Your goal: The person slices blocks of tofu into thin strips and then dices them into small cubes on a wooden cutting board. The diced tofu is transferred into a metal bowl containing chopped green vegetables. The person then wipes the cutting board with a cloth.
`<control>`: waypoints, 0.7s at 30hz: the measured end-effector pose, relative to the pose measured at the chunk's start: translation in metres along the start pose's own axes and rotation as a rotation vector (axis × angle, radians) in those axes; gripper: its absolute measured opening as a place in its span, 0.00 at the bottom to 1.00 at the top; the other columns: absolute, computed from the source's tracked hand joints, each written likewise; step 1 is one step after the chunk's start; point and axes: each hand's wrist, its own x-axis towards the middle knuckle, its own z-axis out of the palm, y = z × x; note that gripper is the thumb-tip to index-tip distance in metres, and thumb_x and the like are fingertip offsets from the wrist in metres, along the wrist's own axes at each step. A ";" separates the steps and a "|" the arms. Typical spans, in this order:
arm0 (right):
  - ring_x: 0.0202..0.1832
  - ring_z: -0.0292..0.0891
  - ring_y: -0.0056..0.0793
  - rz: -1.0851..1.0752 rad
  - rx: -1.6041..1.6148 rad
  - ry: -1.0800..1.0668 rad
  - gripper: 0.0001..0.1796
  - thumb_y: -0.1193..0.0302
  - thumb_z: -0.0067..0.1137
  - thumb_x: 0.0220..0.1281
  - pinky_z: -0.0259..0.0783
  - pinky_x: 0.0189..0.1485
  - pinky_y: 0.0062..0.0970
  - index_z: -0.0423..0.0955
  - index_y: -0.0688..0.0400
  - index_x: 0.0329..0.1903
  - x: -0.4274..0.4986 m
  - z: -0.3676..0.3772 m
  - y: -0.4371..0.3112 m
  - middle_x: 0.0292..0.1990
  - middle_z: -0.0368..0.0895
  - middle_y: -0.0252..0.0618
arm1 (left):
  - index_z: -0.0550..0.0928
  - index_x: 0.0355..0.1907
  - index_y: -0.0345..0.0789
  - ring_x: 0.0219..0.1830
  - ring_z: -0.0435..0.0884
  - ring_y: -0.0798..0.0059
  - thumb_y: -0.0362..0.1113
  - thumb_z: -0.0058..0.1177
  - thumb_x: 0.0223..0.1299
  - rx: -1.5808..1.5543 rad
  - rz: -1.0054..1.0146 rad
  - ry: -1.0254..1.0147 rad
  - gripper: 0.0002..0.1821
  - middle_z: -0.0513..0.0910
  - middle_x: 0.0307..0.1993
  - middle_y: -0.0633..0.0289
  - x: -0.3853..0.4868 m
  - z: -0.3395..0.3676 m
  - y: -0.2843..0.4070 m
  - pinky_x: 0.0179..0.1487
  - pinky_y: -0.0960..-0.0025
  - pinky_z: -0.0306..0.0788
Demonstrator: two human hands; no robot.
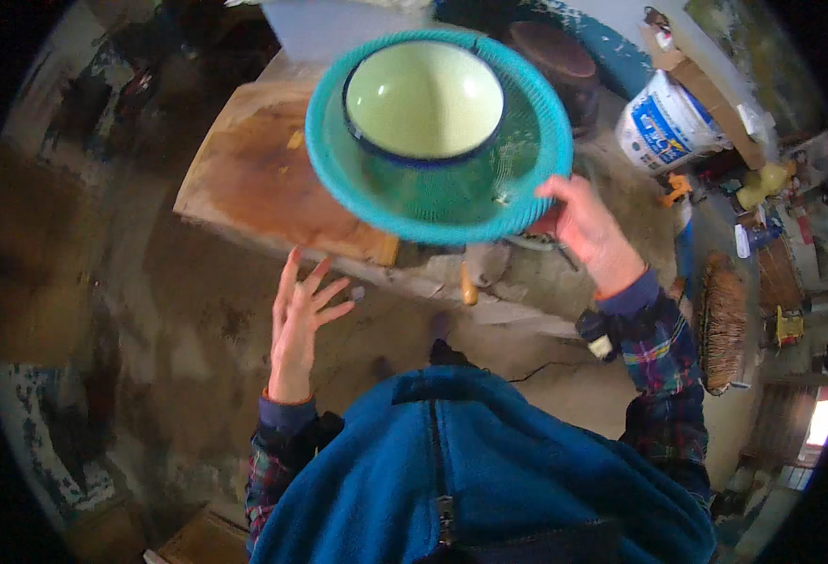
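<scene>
My right hand grips the near right rim of a teal plastic colander basin. Inside it rests a pale yellow-green enamel bowl with a dark blue rim. The basin is above a low work surface and partly covers a worn wooden board. Empty, with its fingers spread, my left hand is in front of the board's near edge, apart from the basin. A tool with a wooden handle lies at the surface's front edge, partly hidden below the basin.
A white plastic bucket with a printed label stands at the back right, near a dark round container. An orange object is beside the bucket. A straw broom head is farther right. Behind the basin stands a pale box-like container.
</scene>
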 end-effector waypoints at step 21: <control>0.40 0.85 0.53 -0.277 -1.335 -0.197 0.29 0.58 0.64 0.60 0.80 0.44 0.43 0.77 0.69 0.55 0.003 0.138 0.148 0.42 0.84 0.62 | 0.72 0.66 0.33 0.60 0.75 0.72 0.30 0.55 0.65 -0.109 -0.206 0.162 0.26 0.79 0.58 0.62 -0.124 -0.059 -0.007 0.63 0.68 0.67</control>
